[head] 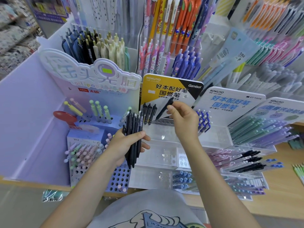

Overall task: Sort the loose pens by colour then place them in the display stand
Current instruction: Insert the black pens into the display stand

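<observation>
Just below the middle of the frame, the left hand grips a bundle of black pens, fingers curled round their slim matte barrels, tips pointing down. Slightly higher and right of centre, the right hand pinches a single black pen between thumb and fingertips, slanted with its lower end near the clear display stand. Three black pens already stand upright there, before a yellow sign.
</observation>
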### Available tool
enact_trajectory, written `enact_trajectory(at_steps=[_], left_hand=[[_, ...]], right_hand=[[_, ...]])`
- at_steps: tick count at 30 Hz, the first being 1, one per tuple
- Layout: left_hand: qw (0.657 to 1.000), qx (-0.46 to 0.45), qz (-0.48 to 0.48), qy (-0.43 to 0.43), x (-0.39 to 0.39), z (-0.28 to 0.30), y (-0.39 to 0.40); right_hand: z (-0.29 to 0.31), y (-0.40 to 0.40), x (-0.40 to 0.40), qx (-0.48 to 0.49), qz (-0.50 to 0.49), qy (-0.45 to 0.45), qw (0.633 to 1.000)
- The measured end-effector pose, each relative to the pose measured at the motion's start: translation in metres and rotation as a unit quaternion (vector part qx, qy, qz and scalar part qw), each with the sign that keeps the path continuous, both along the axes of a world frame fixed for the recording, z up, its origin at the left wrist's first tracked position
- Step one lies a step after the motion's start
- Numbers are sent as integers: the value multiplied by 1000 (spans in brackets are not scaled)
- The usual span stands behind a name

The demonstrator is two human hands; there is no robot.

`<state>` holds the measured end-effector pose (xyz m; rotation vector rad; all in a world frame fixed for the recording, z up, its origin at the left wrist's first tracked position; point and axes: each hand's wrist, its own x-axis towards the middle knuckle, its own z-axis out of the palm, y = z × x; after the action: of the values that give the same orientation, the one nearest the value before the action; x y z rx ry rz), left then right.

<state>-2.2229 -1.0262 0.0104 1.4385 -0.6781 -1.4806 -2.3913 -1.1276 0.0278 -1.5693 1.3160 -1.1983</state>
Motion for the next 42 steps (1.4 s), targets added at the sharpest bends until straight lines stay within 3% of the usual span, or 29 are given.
enact_trajectory(at_steps=[15, 17, 19, 24, 28, 32, 35, 42], left_hand=[[999, -42, 21, 23, -2, 3, -2], [999, -45, 18, 23, -3, 3, -3], [999, -45, 3, 21, -5, 2, -3], [997, -47, -61, 32, -13, 4, -7], [997, -37, -58, 45, -16, 3, -11], [999, -7, -28, 17, -12, -3, -14], [1000, 4, -12, 19, -10, -5, -13], [999, -7, -21, 34, -8, -1, -14]], right_hand=[[-27, 5, 5, 3, 23, 169, 985], [-20, 19, 2, 12, 30, 134, 990], [-10, 33, 1, 83, 71, 47, 993], [5, 40, 0, 198, 109, -87, 970], [11, 36, -10, 202, 94, -149, 963], [23, 25, -23, 129, -15, -240, 962], [30, 15, -27, 74, -55, -242, 966], [10, 5, -12, 27, -19, -138, 990]])
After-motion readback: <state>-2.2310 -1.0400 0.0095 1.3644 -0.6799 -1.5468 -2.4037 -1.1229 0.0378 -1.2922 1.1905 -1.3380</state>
